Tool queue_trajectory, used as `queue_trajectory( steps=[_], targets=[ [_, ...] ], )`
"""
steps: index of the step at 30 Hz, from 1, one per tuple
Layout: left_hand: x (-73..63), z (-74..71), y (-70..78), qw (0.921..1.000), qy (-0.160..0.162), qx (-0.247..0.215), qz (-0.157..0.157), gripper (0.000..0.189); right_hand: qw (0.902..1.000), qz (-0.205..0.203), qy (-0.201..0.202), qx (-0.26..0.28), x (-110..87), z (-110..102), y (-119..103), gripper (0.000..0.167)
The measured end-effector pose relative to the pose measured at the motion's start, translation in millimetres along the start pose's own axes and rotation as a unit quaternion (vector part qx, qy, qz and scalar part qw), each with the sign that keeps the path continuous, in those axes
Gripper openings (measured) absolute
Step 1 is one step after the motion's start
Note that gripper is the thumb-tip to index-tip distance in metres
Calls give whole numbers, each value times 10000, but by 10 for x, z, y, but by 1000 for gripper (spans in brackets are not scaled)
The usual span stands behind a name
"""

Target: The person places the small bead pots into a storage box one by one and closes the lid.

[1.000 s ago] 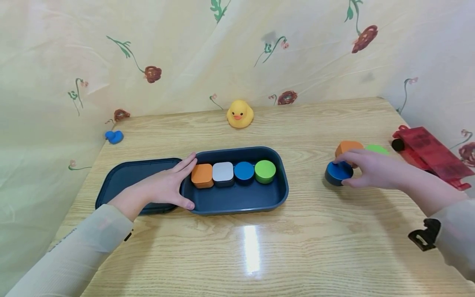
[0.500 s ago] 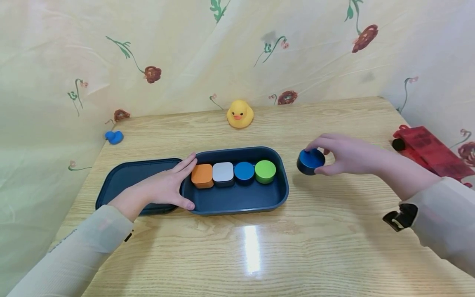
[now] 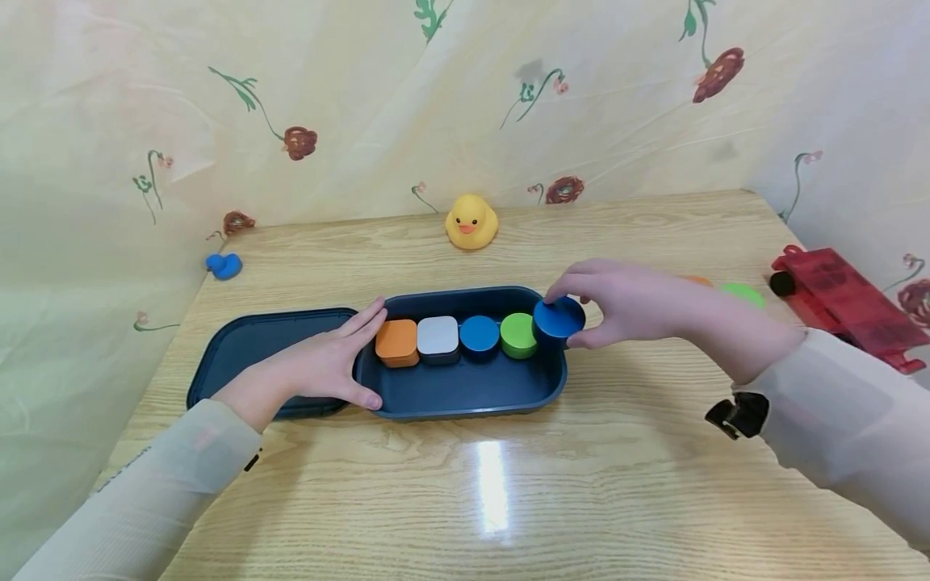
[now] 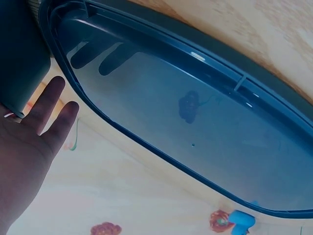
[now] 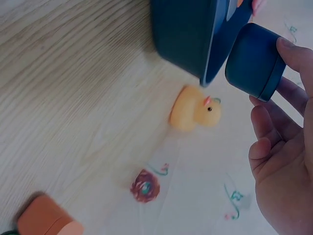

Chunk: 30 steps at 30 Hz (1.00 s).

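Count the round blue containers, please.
2: one in the navy box, left of its green container; the other held by the right hand. The right arm might hide more.

The head camera looks forward and down from farthest back, taking in most of the tabletop [image 3: 407,500]. The left wrist camera, close to the dark lid [image 4: 161,122] and nearly upside down, shares the blue duck [image 4: 242,221] with the head view. The right wrist camera, tilted sideways, looks past the nearby box [image 5: 181,39] to the yellow duck [image 5: 188,110], also seen from the head.
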<state>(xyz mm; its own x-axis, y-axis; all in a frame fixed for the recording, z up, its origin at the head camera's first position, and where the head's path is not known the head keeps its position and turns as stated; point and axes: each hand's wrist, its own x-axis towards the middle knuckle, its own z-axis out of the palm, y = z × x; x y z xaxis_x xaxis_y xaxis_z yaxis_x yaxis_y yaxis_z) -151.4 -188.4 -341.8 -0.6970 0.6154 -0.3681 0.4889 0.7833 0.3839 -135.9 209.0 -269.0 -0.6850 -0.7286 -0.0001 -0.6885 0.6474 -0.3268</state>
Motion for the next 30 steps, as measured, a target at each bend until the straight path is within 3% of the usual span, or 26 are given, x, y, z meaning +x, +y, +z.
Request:
queue_trajectory(
  steps=[10,19,30],
  targets=[
    [-9,4,2,10000,-44,-26,-17,121,9991,-13,-378,-185,315,117,-185,46],
    [-7,3,12,10000,13,-62,8,121,9955,-134,-922,191,582,232,-386,46],
    [-12,-4,24,10000,5,-52,15,121,9939,-211,-1066,186,810,461,-588,48]
  ],
)
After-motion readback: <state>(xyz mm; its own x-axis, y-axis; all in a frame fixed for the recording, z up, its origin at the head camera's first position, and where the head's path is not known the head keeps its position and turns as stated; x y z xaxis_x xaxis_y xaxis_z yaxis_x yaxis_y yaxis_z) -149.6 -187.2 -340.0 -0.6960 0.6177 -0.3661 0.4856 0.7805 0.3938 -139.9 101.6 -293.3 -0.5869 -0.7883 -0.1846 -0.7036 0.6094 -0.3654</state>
